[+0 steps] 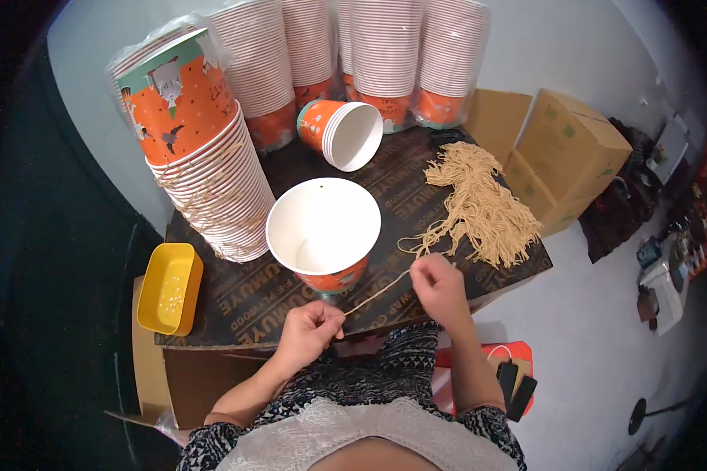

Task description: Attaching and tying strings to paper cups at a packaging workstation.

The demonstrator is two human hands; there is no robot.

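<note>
White lace collar (291, 439) lies nearest. Beyond it, a thin tan cord (377, 293) stretches between left hand (312, 330) and right hand (440, 290), each pinching it, before a white-lined orange paper bucket (326, 224) that shows no cord. Leftward, a tall stack of orange-and-white paper buckets (220, 212) already carries cords; rightward, a shaggy tan cord bundle (487, 208) seems unused. Fingers hide the cord's gripped parts.

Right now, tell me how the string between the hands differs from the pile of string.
The string is a single strand; the pile is many strands bunched together. The string is drawn nearly straight between the left hand and right hand, while the pile lies loose on the table. Both look tan.
</note>
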